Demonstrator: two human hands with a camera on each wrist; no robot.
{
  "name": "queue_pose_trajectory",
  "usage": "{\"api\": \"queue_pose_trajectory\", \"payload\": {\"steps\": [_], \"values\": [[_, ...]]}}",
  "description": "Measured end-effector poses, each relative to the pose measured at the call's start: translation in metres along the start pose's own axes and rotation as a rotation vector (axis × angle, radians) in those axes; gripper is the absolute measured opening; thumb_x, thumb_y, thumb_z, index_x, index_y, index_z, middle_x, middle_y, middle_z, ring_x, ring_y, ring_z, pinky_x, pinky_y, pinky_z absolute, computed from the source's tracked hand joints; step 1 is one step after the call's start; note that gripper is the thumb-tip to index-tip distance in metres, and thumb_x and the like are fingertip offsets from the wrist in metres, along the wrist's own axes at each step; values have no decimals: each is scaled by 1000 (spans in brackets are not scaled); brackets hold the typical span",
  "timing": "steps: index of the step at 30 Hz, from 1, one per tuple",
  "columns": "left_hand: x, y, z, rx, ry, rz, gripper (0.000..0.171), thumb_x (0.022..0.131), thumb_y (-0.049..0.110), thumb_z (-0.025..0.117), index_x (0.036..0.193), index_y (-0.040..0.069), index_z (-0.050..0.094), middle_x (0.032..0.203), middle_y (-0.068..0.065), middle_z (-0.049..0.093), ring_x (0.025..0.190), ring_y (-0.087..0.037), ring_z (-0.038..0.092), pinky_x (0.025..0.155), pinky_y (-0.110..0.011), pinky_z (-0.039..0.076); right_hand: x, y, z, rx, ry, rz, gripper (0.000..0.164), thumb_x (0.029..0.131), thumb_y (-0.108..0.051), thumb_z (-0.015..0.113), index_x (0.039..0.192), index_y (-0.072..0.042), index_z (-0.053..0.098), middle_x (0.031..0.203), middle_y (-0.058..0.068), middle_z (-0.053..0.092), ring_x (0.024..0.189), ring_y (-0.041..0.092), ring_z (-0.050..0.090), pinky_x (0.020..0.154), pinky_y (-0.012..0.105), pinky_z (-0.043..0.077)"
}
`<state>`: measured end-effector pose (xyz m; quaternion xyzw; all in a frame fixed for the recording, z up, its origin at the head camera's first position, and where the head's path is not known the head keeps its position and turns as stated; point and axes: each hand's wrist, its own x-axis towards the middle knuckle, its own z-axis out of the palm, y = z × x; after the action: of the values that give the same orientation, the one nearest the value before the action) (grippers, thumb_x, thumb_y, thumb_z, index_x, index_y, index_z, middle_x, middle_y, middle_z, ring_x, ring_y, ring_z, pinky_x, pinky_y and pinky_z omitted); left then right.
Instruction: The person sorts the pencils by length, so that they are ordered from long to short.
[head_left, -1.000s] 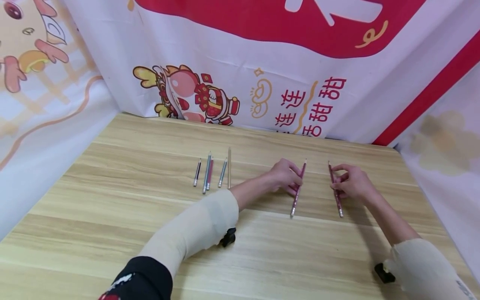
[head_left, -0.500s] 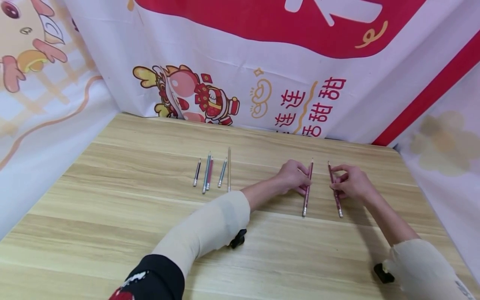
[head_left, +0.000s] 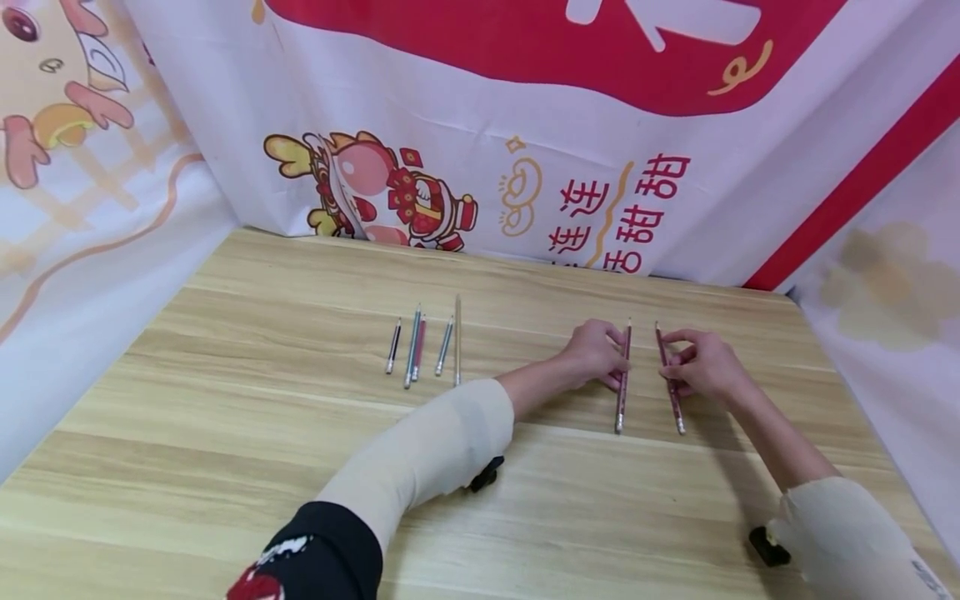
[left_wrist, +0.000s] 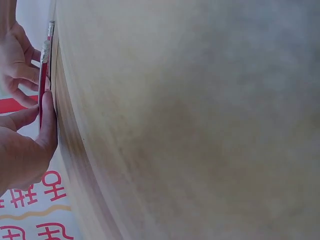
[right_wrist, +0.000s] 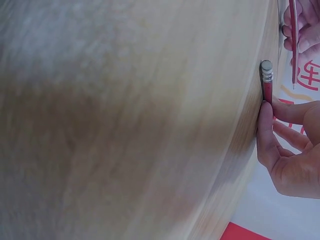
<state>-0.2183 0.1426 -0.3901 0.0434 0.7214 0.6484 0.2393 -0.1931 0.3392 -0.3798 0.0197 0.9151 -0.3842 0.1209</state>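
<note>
Between thumb and fingers, my left hand (head_left: 596,350) pinches a dark red pencil (head_left: 622,404) with a pale eraser end toward me. My right hand (head_left: 705,362) grips a second dark red pencil (head_left: 677,408) a short way to the right, eraser end also toward me. Both pencils point away and stand apart, the right one slanting slightly. In the left wrist view, the left pencil's metal eraser end (left_wrist: 45,51) shows above my fingers. The right wrist view has the right pencil's eraser (right_wrist: 267,66) close to the wooden tabletop.
Left of my hands lie a short dark pencil (head_left: 393,346), a blue pencil (head_left: 413,346) beside a reddish pencil (head_left: 419,348), a short teal pencil (head_left: 445,344) and a long tan stick (head_left: 458,337). A printed cloth (head_left: 480,167) hangs behind the wooden table (head_left: 562,517).
My left hand has moved right with its pencil, bringing it nearer the right one and turning it more upright in view. My right hand and its pencil have stayed put.
</note>
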Motion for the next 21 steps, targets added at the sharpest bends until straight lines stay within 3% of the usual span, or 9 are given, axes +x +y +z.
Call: {"api": "queue_pose_trajectory", "payload": {"steps": [8,21], "values": [[2,2,6,55,14,8,37,85,-19,71,117,-4,61,74,-22,69,52,-22,61,54,-34,64,1,-3,-1,-29,-22,43,61,96,3,70,148,13,41,95,19,62,75,19,67,64,33,66],[10,4,11,151,27,64,50,84,-20,72,129,0,66,67,-13,62,49,-20,61,53,-32,63,1,-2,-1,-4,-14,28,60,95,6,69,147,14,41,90,16,63,73,18,67,63,33,66]]}}
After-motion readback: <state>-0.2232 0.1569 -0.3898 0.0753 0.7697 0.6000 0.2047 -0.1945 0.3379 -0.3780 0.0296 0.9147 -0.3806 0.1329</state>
